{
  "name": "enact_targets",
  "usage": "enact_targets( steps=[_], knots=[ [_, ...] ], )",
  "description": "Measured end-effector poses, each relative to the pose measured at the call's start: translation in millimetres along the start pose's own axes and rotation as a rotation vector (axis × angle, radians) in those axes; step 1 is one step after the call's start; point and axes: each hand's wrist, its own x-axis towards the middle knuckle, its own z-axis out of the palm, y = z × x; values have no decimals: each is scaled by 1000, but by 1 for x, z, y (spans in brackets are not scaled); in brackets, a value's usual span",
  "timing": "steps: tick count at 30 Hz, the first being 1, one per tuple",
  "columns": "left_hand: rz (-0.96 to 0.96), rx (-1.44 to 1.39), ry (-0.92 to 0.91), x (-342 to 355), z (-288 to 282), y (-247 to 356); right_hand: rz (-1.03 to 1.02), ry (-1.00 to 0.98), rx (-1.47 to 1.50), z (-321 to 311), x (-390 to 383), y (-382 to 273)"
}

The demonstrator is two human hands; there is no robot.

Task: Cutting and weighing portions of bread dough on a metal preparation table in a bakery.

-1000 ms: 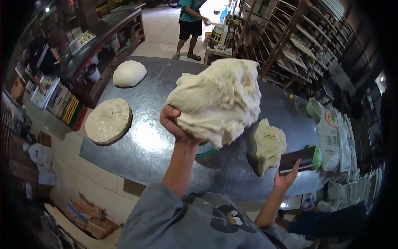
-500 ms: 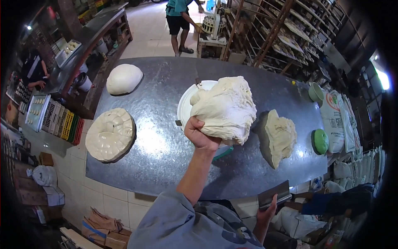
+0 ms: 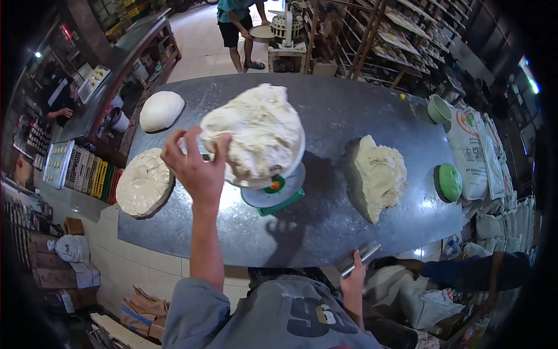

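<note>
A big ragged lump of dough (image 3: 256,131) rests on the white pan (image 3: 303,142) of a kitchen scale (image 3: 279,200) with a green base. At its left edge is my left hand (image 3: 200,166), open, fingers spread and curved; whether a fingertip still touches the dough I cannot tell. Down by the table's front edge, my right hand (image 3: 353,279) grips a metal dough scraper (image 3: 361,259) by its handle. A rougher piece of dough (image 3: 381,177) lies to the right of the scale. To the left sit a smooth round dough (image 3: 162,110) and a flattened, dimpled dough (image 3: 144,183).
The metal table (image 3: 325,232) holds a green dough ball (image 3: 449,182) and a pale green bowl (image 3: 439,109) at its right. White sacks (image 3: 465,151) stand beyond. A person in a teal shirt (image 3: 235,9) works at a machine (image 3: 286,35); racks (image 3: 372,41) stand behind.
The dough lump went from my left hand onto the scale pan, and that hand opened and shifted left. My right hand moved slightly left with the scraper, which is now turned more edge-on.
</note>
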Motion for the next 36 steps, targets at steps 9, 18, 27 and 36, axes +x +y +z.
enact_targets(
  steps=[9, 18, 27, 36],
  knots=[
    [-180, -298, 184, -98, -16, 100, -12, -60, -115, -82, 79, -82],
    [-372, -699, -967, -335, 129, 250, -348, -239, -741, -81, 145, -188],
    [-159, -483, -722, -391, 229, 316, -874, -317, -1676, 61, 156, -218],
    [-525, -703, -765, -384, 206, 306, -1005, -421, -1788, 84, 208, -154]
  ],
)
